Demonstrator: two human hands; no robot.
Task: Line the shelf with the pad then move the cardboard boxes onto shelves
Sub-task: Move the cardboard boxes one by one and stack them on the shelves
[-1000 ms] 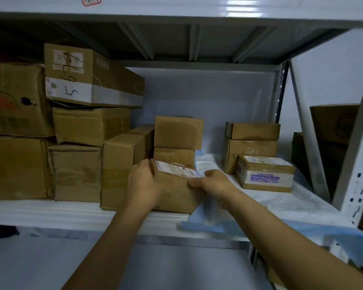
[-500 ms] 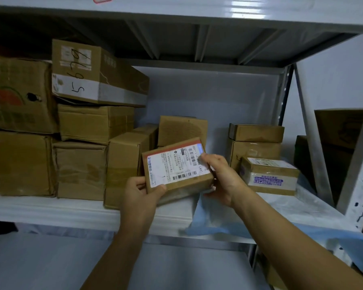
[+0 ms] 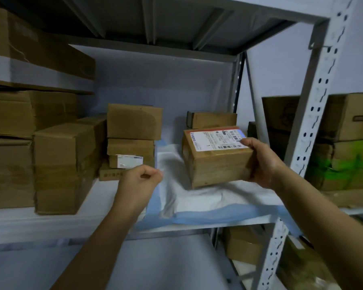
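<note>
Cardboard, the labelled box [image 3: 216, 155] now rides in the right hand [image 3: 260, 164] alone, clamped by its right side over the pad [image 3: 208, 204]. Half a second ago both hands held it; the left hand [image 3: 140, 181] has let go, curled loosely, empty. Placement on the lined shelf [image 3: 40, 225] looks imminent.

Both forearms bare; no sleeves in view; hands [image 3: 260, 162] ungloved, ringless.

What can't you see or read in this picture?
- Head view: print on the held box's label is too small and blurred to read.
- The right hand hides that box's right side.
- The box hides the stack behind it.
- The left edge cuts off the big boxes.
</note>
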